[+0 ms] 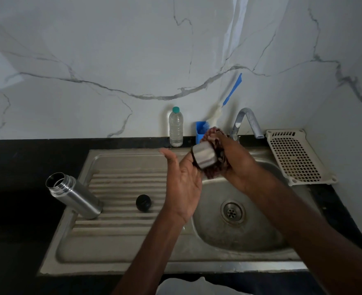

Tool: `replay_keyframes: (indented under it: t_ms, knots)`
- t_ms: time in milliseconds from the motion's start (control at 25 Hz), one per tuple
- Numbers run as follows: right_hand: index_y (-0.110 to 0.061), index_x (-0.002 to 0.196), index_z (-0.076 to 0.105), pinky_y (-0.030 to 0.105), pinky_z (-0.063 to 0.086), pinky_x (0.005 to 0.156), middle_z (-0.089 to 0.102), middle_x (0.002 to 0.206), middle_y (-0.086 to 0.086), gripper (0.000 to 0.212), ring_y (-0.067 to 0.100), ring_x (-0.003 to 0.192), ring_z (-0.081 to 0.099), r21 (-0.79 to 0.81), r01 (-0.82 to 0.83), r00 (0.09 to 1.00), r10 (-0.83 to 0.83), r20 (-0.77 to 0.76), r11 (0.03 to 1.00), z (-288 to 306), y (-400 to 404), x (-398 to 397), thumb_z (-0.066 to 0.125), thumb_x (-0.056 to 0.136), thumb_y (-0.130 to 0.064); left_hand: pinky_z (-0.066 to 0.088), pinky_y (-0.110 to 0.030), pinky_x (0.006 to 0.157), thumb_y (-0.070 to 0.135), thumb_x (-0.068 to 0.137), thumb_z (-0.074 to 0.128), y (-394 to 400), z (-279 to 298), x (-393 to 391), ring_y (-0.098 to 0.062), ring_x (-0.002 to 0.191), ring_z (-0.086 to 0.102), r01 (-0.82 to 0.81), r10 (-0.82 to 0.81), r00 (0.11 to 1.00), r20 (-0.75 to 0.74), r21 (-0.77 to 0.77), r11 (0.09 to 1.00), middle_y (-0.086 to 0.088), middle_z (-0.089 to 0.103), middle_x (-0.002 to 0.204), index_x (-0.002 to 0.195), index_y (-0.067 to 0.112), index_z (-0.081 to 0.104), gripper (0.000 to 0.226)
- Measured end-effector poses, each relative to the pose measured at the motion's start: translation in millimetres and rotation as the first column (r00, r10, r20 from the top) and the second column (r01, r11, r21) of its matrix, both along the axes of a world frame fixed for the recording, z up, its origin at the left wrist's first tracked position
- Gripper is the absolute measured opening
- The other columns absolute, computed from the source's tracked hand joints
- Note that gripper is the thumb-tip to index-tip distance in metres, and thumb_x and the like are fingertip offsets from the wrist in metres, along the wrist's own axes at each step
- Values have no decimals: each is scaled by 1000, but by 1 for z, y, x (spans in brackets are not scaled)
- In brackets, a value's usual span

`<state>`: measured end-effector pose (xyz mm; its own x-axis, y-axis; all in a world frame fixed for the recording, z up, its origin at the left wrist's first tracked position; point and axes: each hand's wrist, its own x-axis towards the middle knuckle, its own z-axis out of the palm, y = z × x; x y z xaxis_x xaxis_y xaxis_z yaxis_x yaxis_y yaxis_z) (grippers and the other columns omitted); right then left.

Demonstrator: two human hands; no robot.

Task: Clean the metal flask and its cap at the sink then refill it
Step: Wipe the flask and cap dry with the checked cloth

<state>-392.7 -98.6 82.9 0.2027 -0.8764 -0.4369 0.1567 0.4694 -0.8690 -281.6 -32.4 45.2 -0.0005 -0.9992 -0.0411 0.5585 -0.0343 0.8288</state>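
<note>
The open metal flask [73, 195] stands on the sink's ribbed drainboard [120, 188] at the left, without its cap. A black stopper [143, 202] lies on the ribs to its right. Above the basin, my left hand [182, 184] holds the steel cap [203, 155] at its fingertips, thumb spread out. My right hand [235, 160] presses a dark red scrubber [215, 167] against the cap.
The tap [248, 122] stands behind the round basin [239, 231] with its drain [232, 211]. A clear plastic water bottle [176, 127], a blue brush holder [201, 130] with a long brush and a white perforated tray [295, 156] line the back. Black counter surrounds the sink.
</note>
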Motion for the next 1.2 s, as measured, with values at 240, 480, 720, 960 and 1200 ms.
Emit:
replay_keyframes:
  t_ms: [240, 480, 720, 960, 1200]
  knots:
    - [-14, 140, 56, 21, 39, 111, 55, 144, 0, 33, 4, 136, 48, -813, -234, 826, -331, -455, 534, -42, 35, 12, 48, 109, -21, 24, -41, 129, 84, 87, 12, -10, 5, -9, -13, 147, 47, -20, 16, 991, 133, 33, 999, -2, 56, 155, 158, 15, 43, 104]
    - [-19, 106, 69, 37, 61, 72, 74, 98, 9, 30, 27, 86, 72, -351, -19, 967, -71, -243, 936, -5, 12, 4, 46, 108, -39, 27, -46, 128, 91, 84, 9, -9, 6, 14, -30, 146, 48, 41, -41, 998, 46, 14, 999, -19, 57, 151, 151, 3, 52, 118]
    - [-15, 122, 66, 35, 48, 102, 67, 123, -1, 23, 16, 118, 61, -722, -534, 707, -236, -667, 441, -6, 28, 9, 54, 103, -21, 39, -33, 121, 73, 91, 12, -5, 6, 12, -9, 141, 53, -35, 56, 940, 336, -67, 997, 4, 63, 147, 150, 21, 51, 88]
    - [-7, 115, 72, 31, 51, 64, 74, 101, 12, 42, 25, 81, 69, -57, -207, 950, 187, -248, 977, 20, -26, -3, 55, 99, -42, 26, -48, 128, 83, 89, 9, 1, 9, 11, -29, 150, 43, 34, -11, 980, 199, -109, 993, -17, 51, 156, 157, 2, 41, 110]
    - [-9, 141, 56, 48, 51, 107, 61, 140, 20, 42, 36, 130, 59, 41, 56, 841, -69, 537, 998, -20, 22, 26, 39, 111, -32, 38, -41, 123, 97, 79, 27, -14, 6, 9, -21, 145, 49, -93, 96, 866, 491, -31, 995, -15, 50, 155, 153, 10, 41, 115]
